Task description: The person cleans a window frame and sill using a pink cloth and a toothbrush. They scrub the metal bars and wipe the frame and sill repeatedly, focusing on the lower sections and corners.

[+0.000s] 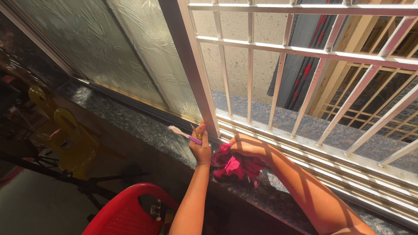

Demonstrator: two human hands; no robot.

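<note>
— What did the left hand (201,148) have?

— Its fingers (201,129) were curled tight around the purple handle of a toothbrush (184,135), the white bristled head sticking out to the left, just above the granite sill (143,126). The hand sat right at the foot of the white window frame post (198,69).

— And the right hand (247,146)?

— Bent over and pressed down on a crumpled pink cloth (237,166), fingers closed into it. The cloth lay on the sill, just beside the left hand and against the sliding track (305,159).

— The surroundings?

— A speckled dark stone sill ran under a white barred grille (278,78), with frosted patterned glass (109,48) to the left. Sunlight fell hard across both arms. Below, a red plastic chair (126,211) stood near, and yellow chairs (65,130) sat further back in shadow.
</note>
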